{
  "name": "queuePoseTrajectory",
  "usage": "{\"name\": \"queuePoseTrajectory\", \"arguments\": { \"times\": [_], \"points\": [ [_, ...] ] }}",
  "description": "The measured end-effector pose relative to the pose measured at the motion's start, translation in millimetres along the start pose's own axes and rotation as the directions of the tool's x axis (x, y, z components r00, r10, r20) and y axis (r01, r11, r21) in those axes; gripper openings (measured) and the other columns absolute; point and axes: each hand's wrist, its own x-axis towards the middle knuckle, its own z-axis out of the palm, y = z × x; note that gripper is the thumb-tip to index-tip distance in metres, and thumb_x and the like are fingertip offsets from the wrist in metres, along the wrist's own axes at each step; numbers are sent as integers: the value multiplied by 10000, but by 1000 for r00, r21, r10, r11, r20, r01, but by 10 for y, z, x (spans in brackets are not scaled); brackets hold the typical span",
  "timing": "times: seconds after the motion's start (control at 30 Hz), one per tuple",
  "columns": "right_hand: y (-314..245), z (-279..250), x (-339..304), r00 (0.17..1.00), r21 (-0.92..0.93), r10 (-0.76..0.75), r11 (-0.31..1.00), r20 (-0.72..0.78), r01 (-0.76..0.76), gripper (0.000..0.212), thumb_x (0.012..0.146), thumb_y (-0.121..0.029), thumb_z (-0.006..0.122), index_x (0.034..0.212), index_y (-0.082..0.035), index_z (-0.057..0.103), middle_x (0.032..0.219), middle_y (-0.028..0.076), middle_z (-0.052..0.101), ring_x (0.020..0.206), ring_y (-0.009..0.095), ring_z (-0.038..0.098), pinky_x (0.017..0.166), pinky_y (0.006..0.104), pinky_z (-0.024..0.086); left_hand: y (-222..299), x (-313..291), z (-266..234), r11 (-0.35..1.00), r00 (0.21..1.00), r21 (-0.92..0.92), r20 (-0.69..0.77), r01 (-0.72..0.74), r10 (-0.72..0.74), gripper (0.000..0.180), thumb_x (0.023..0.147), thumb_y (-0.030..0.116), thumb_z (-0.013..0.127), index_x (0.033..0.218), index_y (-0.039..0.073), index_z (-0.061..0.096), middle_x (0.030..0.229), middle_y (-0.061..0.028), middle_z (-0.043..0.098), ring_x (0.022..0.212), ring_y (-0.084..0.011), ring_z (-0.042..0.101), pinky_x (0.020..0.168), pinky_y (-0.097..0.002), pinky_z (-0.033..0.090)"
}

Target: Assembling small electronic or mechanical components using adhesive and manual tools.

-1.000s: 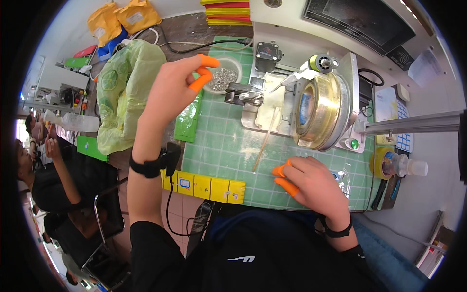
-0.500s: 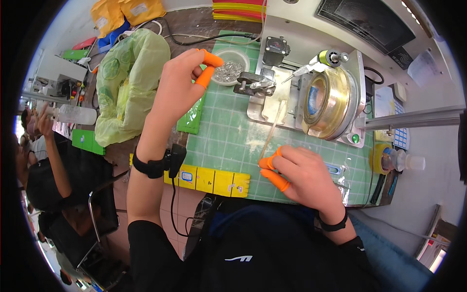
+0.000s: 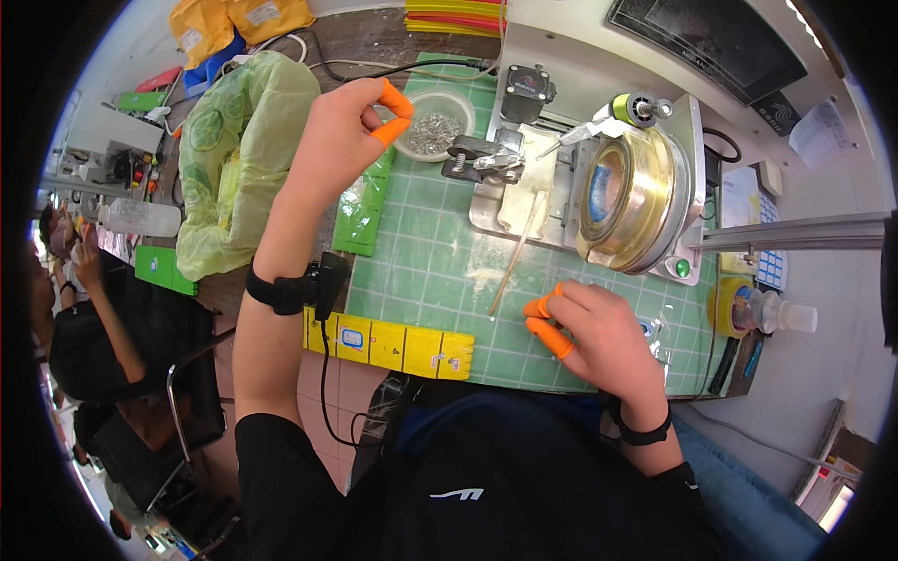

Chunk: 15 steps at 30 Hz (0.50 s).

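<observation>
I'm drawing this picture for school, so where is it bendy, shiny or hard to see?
Head view: black corners, and straight edges bend toward the rim; head view: white glare on the green mat, bright highlights on the golden spool; head view: silvery pieces near the left hand blend together, too small to tell apart.

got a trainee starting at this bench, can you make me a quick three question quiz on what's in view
1. Which hand is nearer the bowl of small metal parts?
2. True or false: the right hand grips the thin brown stick.
3. Fill in the colour: the finger covers on both hands are ____.

Key:
1. The left hand.
2. False; the stick's lower end stops short of the right hand's fingers.
3. Orange.
</observation>
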Motion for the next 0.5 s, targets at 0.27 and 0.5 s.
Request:
{"name": "queuePoseTrajectory", "arguments": {
  "times": [0.27, 0.5],
  "points": [
    [25, -17, 40, 1000, -13, -6, 1000, 30, 7, 154, 873, -171, 725, 925, -55, 639, 829, 96, 565, 723, 298, 605, 654, 405, 493, -60, 55, -4, 1000, 998, -25, 56, 18, -17, 141, 816, 36, 757, 920, 18, 663, 794, -23, 664, 575, -110, 515, 572, -257, 440],
    [85, 5, -3, 1000, 40, 10, 999, -23, -9, 200, 823, -135, 772, 870, -26, 612, 800, 116, 566, 702, 327, 593, 612, 408, 483, 132, 77, -9, 1000, 999, 2, 46, -2, 2, 105, 869, 29, 724, 946, 21, 653, 855, -10, 701, 522, -27, 462, 513, -232, 344]
  ]
}}
